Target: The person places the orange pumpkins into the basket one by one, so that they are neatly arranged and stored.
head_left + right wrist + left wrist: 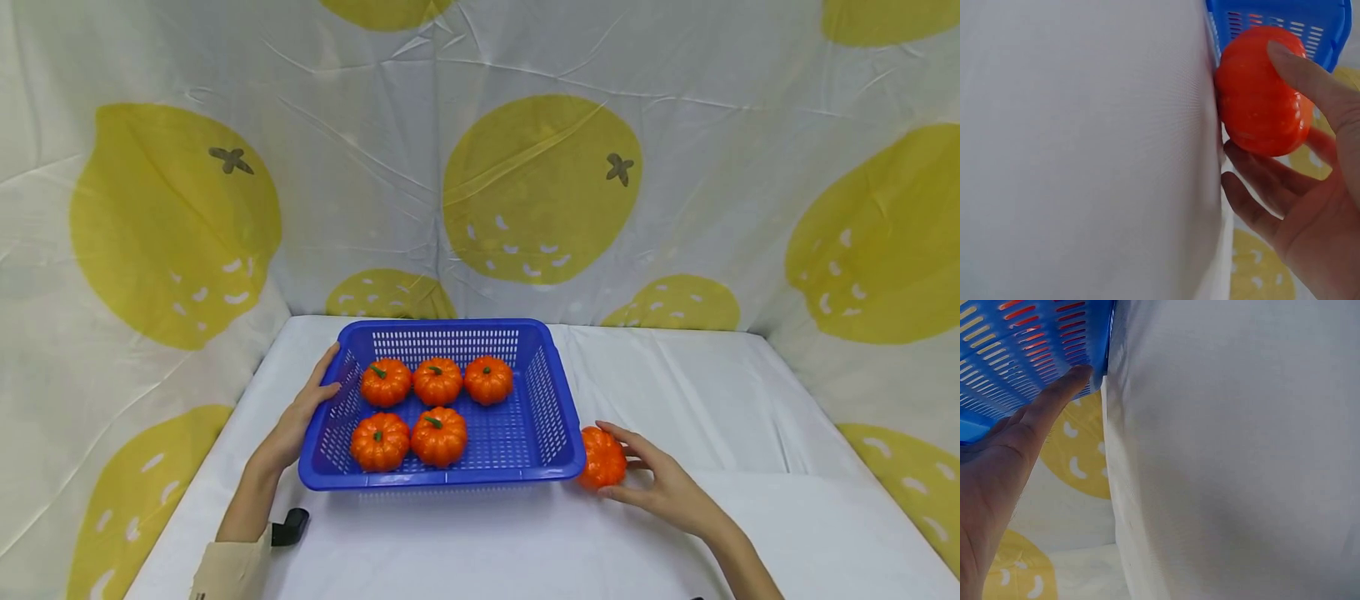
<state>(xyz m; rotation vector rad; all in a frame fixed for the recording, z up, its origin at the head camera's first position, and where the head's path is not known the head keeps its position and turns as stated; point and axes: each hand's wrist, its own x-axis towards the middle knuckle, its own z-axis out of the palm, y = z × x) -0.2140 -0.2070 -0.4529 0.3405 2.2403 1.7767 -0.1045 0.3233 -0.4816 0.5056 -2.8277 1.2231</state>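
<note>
A blue plastic basket (480, 477) with slotted walls stands on the white-covered table. Inside it, toward the left, several small orange pumpkins (439, 437) sit in two rows. My left hand (294, 419) holds the basket's left side, its thumb at the rim; in the left wrist view a finger lies along the slotted wall. Another orange pumpkin (1263, 94) rests on the table by the basket's front right corner, partly hidden by the rim in the head view. Around it curl the thumb and fingers of my right hand (663, 483), the thumb touching its side.
White cloth with yellow lemon prints (543, 192) hangs behind and at both sides of the table. A black object (291, 527) shows beside the left wrist, next to a beige sleeve (232, 569). White tabletop (750, 417) extends to the basket's right.
</note>
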